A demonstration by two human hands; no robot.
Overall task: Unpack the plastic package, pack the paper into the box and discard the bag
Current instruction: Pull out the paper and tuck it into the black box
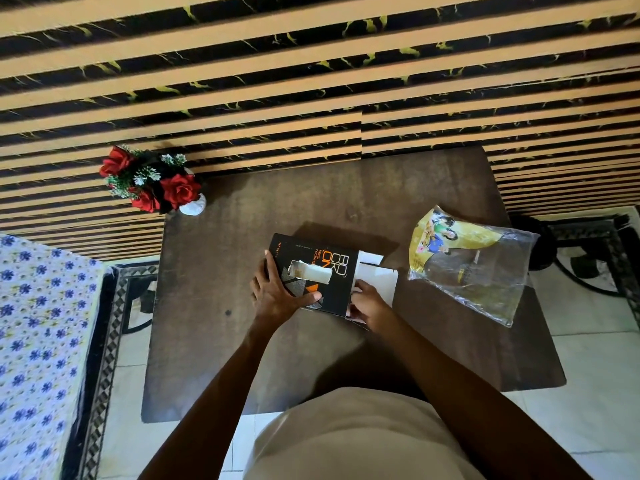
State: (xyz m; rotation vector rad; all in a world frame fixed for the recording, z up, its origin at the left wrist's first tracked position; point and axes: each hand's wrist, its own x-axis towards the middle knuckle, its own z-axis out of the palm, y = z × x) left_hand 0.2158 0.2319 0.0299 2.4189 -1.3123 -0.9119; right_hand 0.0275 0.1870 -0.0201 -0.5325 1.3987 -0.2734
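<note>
A black box (pixel 332 268) with orange and white lettering lies flat in the middle of the brown table (pixel 242 341). A torn window in its top shows white paper (pixel 313 273) inside. My left hand (pixel 277 292) presses down on the box's left half. My right hand (pixel 369 303) grips the white end flap (pixel 379 277) at the box's open right end. The plastic bag (pixel 474 268), clear with a yellow printed top, lies flattened on the table to the right of the box, apart from both hands.
A white vase of red artificial roses (pixel 156 183) stands at the table's far left corner. A striped black and tan wall runs behind the table. A floral-covered bed (pixel 38 341) is at the left. A black fan base (pixel 533 244) sits on the floor at right.
</note>
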